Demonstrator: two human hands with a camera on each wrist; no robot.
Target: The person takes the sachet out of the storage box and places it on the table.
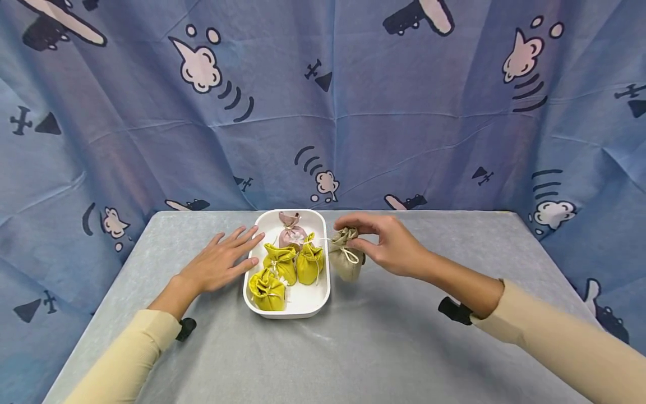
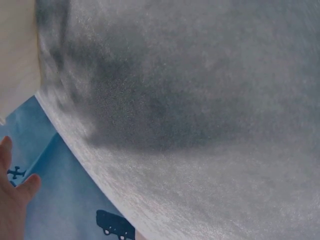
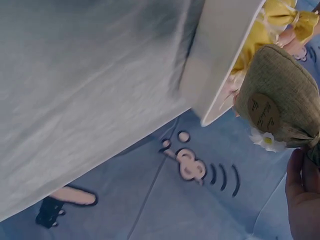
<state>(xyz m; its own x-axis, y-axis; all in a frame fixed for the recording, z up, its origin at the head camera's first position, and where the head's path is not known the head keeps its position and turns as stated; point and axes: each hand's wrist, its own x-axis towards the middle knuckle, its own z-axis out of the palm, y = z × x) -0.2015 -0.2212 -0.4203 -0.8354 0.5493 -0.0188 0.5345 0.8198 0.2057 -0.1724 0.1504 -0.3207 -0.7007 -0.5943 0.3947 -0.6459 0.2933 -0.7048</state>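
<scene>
My right hand [image 1: 388,244] pinches the gathered neck of an olive-brown drawstring pouch [image 1: 347,264], held just off the right side of a white tray [image 1: 303,313]. In the right wrist view the pouch [image 3: 280,85] shows a round brown tag and a white daisy, near the tray's wall [image 3: 215,55]. Fingers spread, my left hand [image 1: 222,261] lies at the tray's left rim. Inside the tray are yellow pouches [image 1: 309,264] and a pink pouch [image 1: 291,233] at the back. Only a thumb and finger part of the left hand [image 2: 15,200] shows in the left wrist view.
A grey cloth covers the table [image 1: 303,365], whose far edge meets a blue patterned curtain [image 1: 333,112]. Dark wrist straps [image 1: 454,310] sit by both sleeves. The tray stands near the table's back edge.
</scene>
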